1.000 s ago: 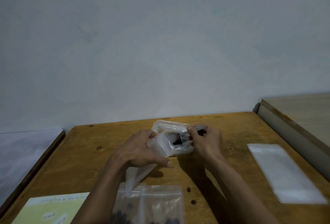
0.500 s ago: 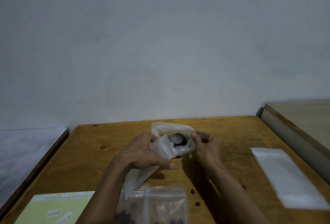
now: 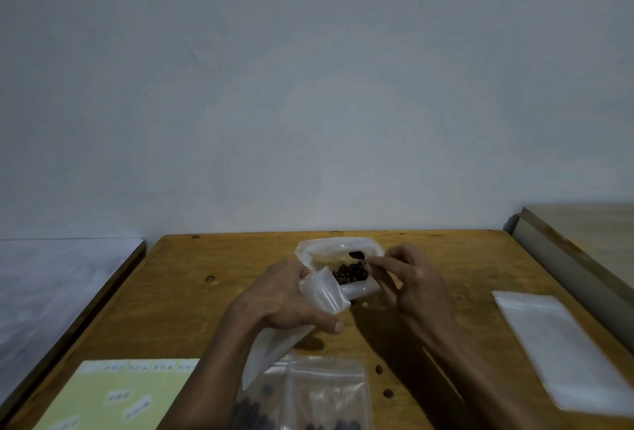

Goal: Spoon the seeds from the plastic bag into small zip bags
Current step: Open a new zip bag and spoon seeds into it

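Observation:
The plastic bag lies open at the middle of the wooden table, with dark seeds heaped inside. My left hand grips a small clear zip bag at the big bag's left rim. The zip bag's mouth points toward the seeds and its body trails down under my palm. My right hand pinches the handle of a small spoon held just above the seeds. The spoon's bowl looks dark with seeds, and my fingers hide most of it.
Filled zip bags lie at the near edge beside a yellow label sheet. A stack of empty zip bags lies at the right. Loose seeds dot the table. A grey surface adjoins on the left, a beige one on the right.
The big bag's mouth has spread wider, baring the seeds. The spoon's pale bowl, seen inside the bag half a second ago, now sits higher and looks dark. My left hand keeps its hold.

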A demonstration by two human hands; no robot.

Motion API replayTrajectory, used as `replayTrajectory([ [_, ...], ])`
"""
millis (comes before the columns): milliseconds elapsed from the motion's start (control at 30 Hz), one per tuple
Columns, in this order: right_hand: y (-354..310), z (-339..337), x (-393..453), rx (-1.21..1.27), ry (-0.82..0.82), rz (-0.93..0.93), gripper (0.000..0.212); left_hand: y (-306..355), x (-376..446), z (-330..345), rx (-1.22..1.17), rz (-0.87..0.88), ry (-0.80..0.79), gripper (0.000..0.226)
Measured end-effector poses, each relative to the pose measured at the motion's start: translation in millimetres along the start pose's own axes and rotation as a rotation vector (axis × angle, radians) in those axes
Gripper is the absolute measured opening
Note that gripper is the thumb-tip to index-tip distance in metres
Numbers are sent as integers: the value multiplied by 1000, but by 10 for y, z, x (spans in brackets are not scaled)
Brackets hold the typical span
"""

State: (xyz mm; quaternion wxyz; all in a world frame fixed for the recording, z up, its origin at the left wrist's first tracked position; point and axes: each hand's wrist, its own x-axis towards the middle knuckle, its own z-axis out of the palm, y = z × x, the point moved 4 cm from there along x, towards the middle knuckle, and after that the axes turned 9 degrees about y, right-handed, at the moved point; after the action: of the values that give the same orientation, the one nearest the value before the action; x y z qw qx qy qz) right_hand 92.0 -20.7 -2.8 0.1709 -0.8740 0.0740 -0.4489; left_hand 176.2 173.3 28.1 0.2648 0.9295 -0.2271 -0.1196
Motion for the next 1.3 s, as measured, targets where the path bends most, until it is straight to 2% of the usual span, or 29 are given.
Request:
replayTrajectory([
  [33, -19, -18, -53, -52, -19, -48, 28, 11, -4, 12, 2, -4, -4, 72],
  [100, -57, -48, -164, -132, -34, -100, 33, 37, -9, 30, -6, -3, -14, 69],
  [167, -93, -34, -269, -185, -33, -74, 33, 43, -16, 32, -1, 1, -16, 68],
  [300, -114, 36, -368, -57, 9, 129, 17, 55, -33, 35, 2, 13, -22, 66],
  [467, -70, 38, -381, 1, 106, 304, 19, 84, -31, 8, -24, 32, 6, 67],
  [533, -64, 32, -379, 116, 158, 479, 17, 99, -28, 7, -21, 33, 11, 67],
  [600, -32, 39, -391, 268, 199, 753, 16, 101, -29, 18, -24, 34, 8, 70],
  [700, 53, 131, -438, 443, 176, 1134, 16, 68, -15, 53, -27, 21, 8, 83],
  [800, 118, 172, -443, 543, 181, 1336, 19, 35, 0, 62, -46, 17, 48, 93],
  [967, 147, -29, -281, 597, 208, 1304, 23, 45, -14, 72, -34, 28, 65, 97],
  [1300, 24, -410, -93, 742, 101, 1203, 18, 20, 7, 105, -92, 30, 90, 99],
])
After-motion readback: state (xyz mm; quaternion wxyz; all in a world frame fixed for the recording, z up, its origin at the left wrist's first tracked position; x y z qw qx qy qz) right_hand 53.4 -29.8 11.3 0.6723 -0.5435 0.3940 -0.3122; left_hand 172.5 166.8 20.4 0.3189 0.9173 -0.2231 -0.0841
